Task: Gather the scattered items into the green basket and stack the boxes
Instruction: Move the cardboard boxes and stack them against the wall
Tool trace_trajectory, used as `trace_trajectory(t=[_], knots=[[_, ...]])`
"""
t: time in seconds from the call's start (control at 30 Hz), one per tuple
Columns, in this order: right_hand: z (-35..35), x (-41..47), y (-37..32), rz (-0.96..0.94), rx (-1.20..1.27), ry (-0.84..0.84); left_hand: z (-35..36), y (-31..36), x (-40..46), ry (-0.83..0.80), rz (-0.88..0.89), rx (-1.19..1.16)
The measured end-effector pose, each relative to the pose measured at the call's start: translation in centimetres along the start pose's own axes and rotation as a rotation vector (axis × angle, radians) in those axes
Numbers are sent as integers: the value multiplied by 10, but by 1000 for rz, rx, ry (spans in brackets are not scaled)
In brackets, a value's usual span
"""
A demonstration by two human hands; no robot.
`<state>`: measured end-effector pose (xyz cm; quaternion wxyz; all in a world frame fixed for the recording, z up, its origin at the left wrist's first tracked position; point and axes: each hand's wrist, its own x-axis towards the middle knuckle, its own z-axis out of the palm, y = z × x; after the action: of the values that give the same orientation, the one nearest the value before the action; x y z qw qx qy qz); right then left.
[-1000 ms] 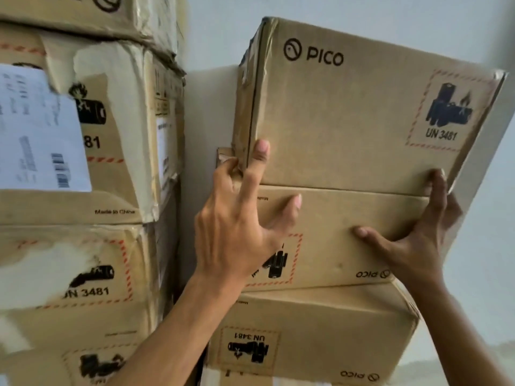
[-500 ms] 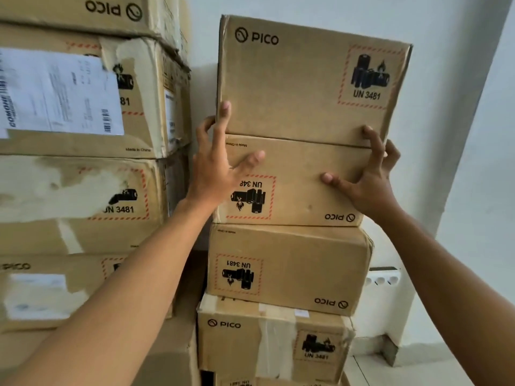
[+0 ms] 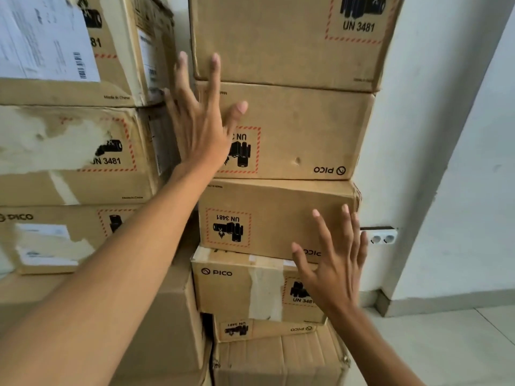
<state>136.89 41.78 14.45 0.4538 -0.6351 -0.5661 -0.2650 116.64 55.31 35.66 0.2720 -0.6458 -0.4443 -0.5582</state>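
Note:
A column of brown PICO cardboard boxes stands against the white wall. The top box (image 3: 284, 37) rests on a second box (image 3: 301, 129), which sits on a third box (image 3: 278, 213). My left hand (image 3: 200, 121) is spread open, its fingertips at the left front edge where the top and second boxes meet. My right hand (image 3: 334, 263) is open with fingers apart, lower down in front of the third box's right corner, holding nothing. No green basket is in view.
A taller stack of worn boxes (image 3: 72, 140) with a white shipping label (image 3: 41, 37) stands close on the left. Lower boxes (image 3: 237, 285) carry the column. A wall socket (image 3: 379, 238) and a white wall corner are on the right, with light floor tiles (image 3: 446, 346) below.
Both hands have let go of the top box, which now rests on the column. My right hand has dropped down to the third box; my left hand has opened flat.

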Motion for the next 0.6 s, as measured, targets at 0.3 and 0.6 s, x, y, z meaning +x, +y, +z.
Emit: trace_trajectory(t=[0.3, 0.6], knots=[[11, 4, 9, -19, -9, -30, 5, -6, -176, -275, 138, 62], [45, 66, 50, 18, 3, -222, 20, -23, -143, -329, 271, 173]])
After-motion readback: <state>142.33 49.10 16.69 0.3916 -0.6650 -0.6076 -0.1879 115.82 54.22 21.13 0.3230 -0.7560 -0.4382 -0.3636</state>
